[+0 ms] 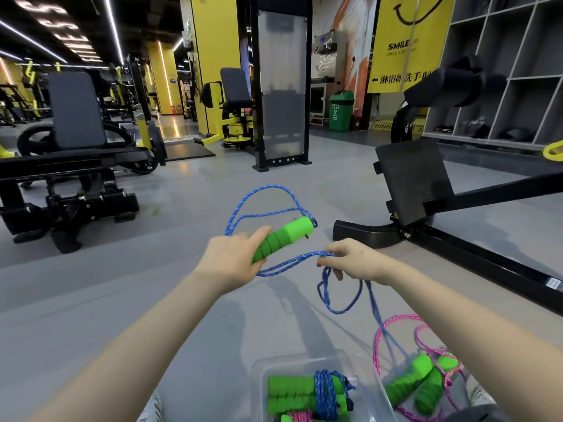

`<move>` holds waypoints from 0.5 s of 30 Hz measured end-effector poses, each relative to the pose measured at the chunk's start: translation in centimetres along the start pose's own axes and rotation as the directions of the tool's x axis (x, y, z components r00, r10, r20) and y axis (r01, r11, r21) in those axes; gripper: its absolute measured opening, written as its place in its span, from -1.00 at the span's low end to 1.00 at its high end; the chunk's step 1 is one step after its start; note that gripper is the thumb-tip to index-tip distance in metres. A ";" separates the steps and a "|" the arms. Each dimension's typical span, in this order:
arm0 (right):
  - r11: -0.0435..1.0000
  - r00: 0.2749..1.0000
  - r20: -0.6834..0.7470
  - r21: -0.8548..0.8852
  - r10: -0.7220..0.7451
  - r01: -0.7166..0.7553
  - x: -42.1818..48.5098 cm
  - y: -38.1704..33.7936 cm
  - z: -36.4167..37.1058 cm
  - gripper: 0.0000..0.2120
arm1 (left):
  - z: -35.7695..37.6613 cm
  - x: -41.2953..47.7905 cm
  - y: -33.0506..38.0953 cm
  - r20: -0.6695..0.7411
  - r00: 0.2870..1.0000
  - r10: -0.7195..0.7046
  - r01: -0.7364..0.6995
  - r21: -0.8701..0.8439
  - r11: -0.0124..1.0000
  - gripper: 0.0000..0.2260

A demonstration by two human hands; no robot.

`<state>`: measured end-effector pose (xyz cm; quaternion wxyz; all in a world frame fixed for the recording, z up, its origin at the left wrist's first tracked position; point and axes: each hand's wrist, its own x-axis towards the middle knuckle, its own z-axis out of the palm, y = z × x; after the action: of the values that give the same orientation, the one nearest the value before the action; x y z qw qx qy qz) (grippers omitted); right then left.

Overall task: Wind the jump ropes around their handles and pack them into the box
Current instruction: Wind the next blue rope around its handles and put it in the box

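While left grip (pixel 234 260) clasps green handle (pixel 286 239), right grip (pixel 350 258) pinches blue rope (pixel 292 264) above floor (pixel 189 208).

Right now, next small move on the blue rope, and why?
Probably bring the right hand across and lay its pinched blue rope strands around the green foam handle. The left hand grips that handle, no turns sit on it, and loops hang loose above and below.

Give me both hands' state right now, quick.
The left hand grips the green handle.
The right hand pinches a bunch of the blue rope.
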<state>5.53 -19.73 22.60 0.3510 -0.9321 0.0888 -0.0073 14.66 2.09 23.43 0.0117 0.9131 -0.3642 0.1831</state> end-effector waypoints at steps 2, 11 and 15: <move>0.999 0.999 0.026 0.025 -0.038 0.038 0.0 -1.0 0.7 -0.77 | 0.3 0.1 1.4 -0.032 0.999 0.003 -0.002 0.037 0.999 -0.52; 0.968 0.982 -0.088 -0.205 -0.169 0.148 -0.4 -2.4 1.0 -0.69 | -0.4 -0.2 3.9 0.185 0.978 -0.093 0.205 -0.800 0.563 -0.70; 0.961 0.960 -0.153 -0.189 -0.233 0.203 -0.7 -2.8 0.6 -0.80 | -1.2 -0.5 4.5 0.388 0.921 0.033 0.386 -0.920 0.067 -0.62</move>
<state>5.34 -17.18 23.98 0.2576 -0.9587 0.0158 -0.1198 10.92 -0.70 23.83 0.5875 0.7172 -0.2719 -0.2578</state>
